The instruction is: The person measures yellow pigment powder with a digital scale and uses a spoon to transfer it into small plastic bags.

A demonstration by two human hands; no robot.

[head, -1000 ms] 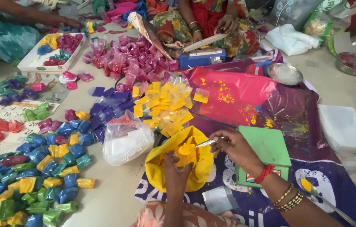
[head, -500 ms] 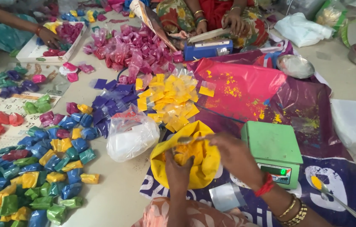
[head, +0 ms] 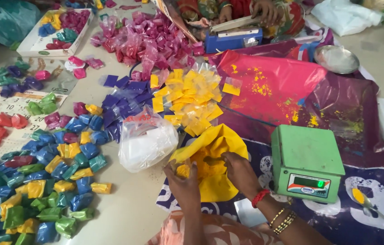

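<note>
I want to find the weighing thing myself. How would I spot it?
Start at the big yellow bag of powder that the left hand and right hand are working in. Just to its right, on the dark printed sheet, sits the scale. It is the only hard, pale green box, with a flat top and a small screen in front.

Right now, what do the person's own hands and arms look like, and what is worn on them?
Both forearms are bare, with no gloves and no sleeves reaching the wrists. The right hand has a red beaded band at the wrist and thin gold bangles further up the forearm. The left hand wears nothing that shows.
</note>
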